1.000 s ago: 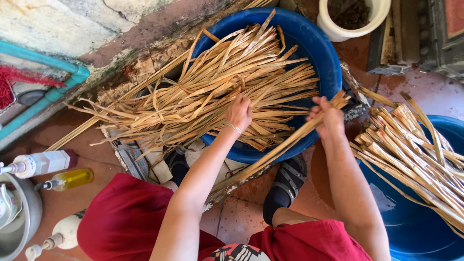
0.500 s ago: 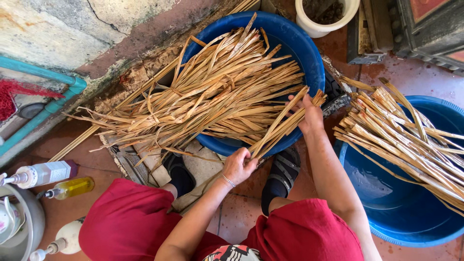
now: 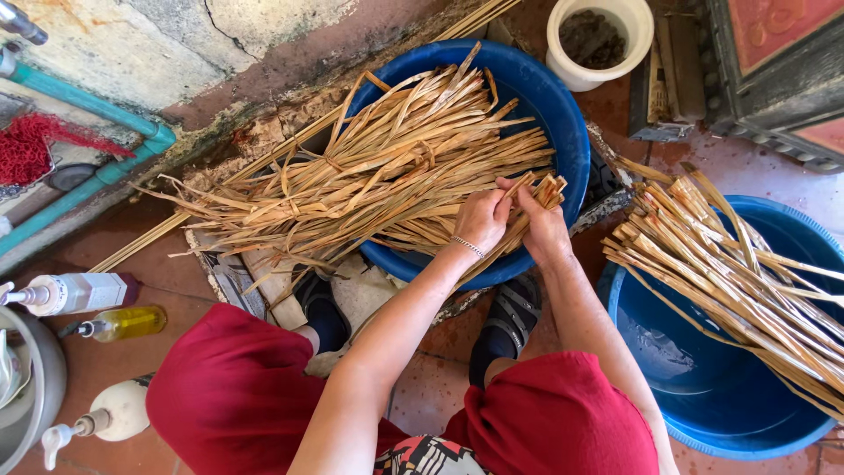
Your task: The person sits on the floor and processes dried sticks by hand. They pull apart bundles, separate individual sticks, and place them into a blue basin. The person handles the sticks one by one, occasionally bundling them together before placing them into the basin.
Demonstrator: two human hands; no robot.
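Together, both hands [image 3: 510,224] on strips [image 3: 536,198] near basin rim [image 3: 576,141].

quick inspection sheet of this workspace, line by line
surface: reddish tiled floor, worn.
job's things: dry reed strips lie across a blue basin; a second bundle lies over another blue tub.
clutter: pump bottles, white pot.
grippers: left hand and right hand both grip a small bunch of strips at the basin's near rim.
cables: nothing seen.
surroundings: cracked wall, teal pipe.
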